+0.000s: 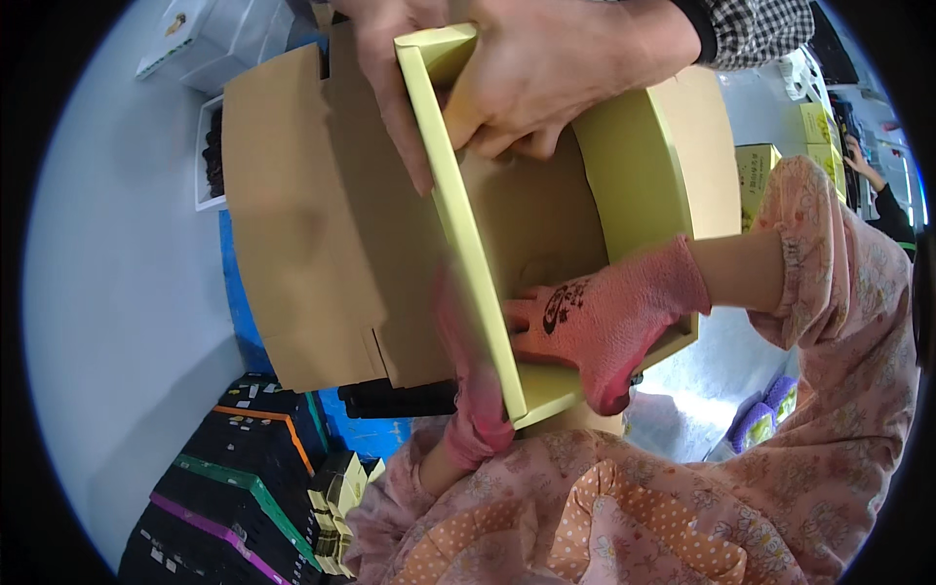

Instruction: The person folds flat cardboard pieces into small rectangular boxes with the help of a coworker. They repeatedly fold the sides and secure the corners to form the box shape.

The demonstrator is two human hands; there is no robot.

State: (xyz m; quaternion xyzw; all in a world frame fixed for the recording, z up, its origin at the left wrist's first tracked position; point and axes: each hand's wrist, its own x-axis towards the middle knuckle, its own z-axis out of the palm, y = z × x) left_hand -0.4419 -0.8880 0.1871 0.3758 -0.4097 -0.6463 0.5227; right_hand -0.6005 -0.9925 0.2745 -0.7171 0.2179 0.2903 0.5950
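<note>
Pale yellow-green is the open box [639, 180], mid-scene above a broad spread of brown cardboard [283, 224], its open side facing my camera! On my feed, the left hand [480, 405], pink-gloved and blurred, runs along the outside of the left wall; whether it grips, I can't tell. And the right hand [624, 307], pink-gloved too, is inside at the near end, fingers toward that wall, thumb spread apart; I can't tell if it's clamping anything. At the far end, a co-worker's curled hand [556, 73] reaches in, while their other hand [390, 88] lies along the left wall. Striped black containers [234, 468] sit near left.
</note>
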